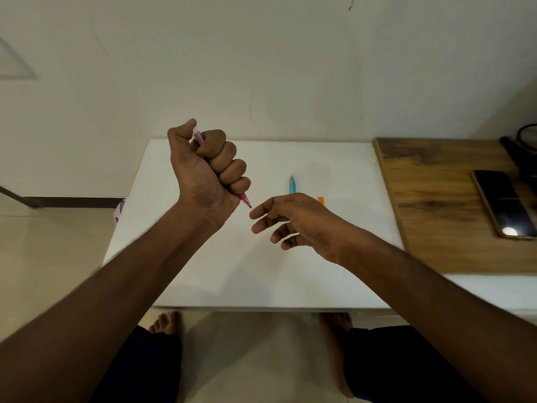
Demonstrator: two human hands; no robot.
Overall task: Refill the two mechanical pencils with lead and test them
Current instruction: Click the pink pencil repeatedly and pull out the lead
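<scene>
My left hand (pixel 207 173) is a fist around a pink mechanical pencil (pixel 245 200), held above the white table (pixel 232 271). The thumb rests on the pencil's top end, and the tip points down to the right. My right hand (pixel 293 221) hovers just right of that tip with fingers spread and nothing in it. A blue mechanical pencil (pixel 292 184) lies on the table behind the right hand. A small orange item (pixel 321 200), perhaps the lead case, peeks out beside it, mostly hidden by the hand.
A wooden board (pixel 436 205) lies to the right of the white surface, with a dark phone (pixel 504 203) on it and black objects at the far right edge. A wall stands behind the table. My legs and bare feet show below its front edge.
</scene>
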